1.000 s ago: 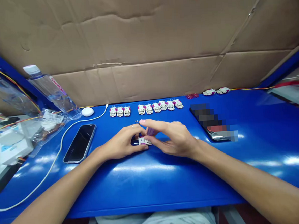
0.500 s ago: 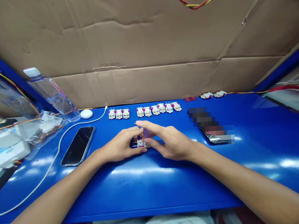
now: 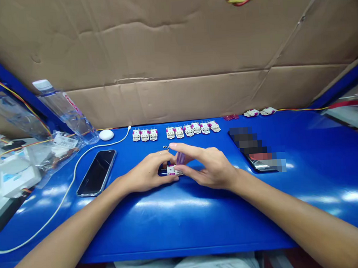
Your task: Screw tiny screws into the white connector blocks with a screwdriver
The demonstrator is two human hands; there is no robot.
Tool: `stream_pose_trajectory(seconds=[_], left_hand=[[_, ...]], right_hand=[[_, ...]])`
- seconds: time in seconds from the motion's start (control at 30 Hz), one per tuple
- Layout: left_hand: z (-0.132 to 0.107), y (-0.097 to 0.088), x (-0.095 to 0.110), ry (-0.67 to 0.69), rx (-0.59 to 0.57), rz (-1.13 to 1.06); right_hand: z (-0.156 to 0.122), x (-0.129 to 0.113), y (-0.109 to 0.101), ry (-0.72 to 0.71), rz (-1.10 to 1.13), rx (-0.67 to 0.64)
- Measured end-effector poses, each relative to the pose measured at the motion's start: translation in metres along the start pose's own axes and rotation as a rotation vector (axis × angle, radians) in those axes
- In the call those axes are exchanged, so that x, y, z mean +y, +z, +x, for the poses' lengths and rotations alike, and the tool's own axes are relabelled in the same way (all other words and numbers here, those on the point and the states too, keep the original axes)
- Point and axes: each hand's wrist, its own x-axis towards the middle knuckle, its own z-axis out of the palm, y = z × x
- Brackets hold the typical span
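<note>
Left hand (image 3: 146, 172) pinches a white connector (image 3: 172, 170), right hand (image 3: 209, 166) pinches a purple piece (image 3: 181, 158); open desk (image 3: 185, 230) in front, phone (image 3: 96, 173) beside, connector row (image 3: 179, 131) beyond.

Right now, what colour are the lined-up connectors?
White and magenta connectors, best seen in the head view.

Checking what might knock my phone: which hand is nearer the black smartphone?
Left. The left hand is to the smartphone's right, apart from it; the right hand is farther right, beyond the left hand.
</note>
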Motion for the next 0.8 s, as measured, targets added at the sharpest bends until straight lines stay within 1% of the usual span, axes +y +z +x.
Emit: stream_pose_trajectory(seconds=[0.07, 0.1, 0.23, 0.37, 0.5, 0.57, 0.67, 0.73, 0.8], left_hand=[[-0.0001, 0.0000, 0.0004, -0.002, -0.002, -0.008], [0.0000, 0.0000, 0.0007, -0.005, -0.005, -0.014], [0.0001, 0.0000, 0.0011, -0.027, -0.029, -0.039], [0.0001, 0.0000, 0.0006, -0.013, -0.006, -0.026], [0.0001, -0.0004, 0.0009, -0.024, -0.045, -0.036], [0.0002, -0.0005, 0.0006, -0.027, -0.042, -0.029], [0.0006, -0.0008, 0.0000, -0.021, -0.020, -0.019], [0.0009, -0.0014, 0.0002, -0.017, -0.025, -0.016], [0.0010, -0.0019, 0.0010, -0.026, -0.046, -0.009]], right_hand=[[0.0010, -0.0011, -0.0003, 0.027, 0.011, -0.040], [0.0014, -0.0016, -0.0004, 0.031, 0.011, -0.040], [0.0012, -0.0013, -0.0005, 0.000, 0.012, 0.007], [-0.0002, 0.0004, -0.0001, 0.034, 0.030, -0.015], [-0.0007, 0.0012, 0.0010, 0.003, 0.014, 0.040], [-0.0008, 0.0015, 0.0012, 0.001, 0.028, 0.026], [-0.0012, 0.0015, 0.0009, 0.057, 0.052, -0.028], [-0.0017, 0.0016, 0.0005, 0.078, 0.040, -0.025], [-0.0021, 0.0019, 0.0000, 0.066, 0.028, -0.007]])
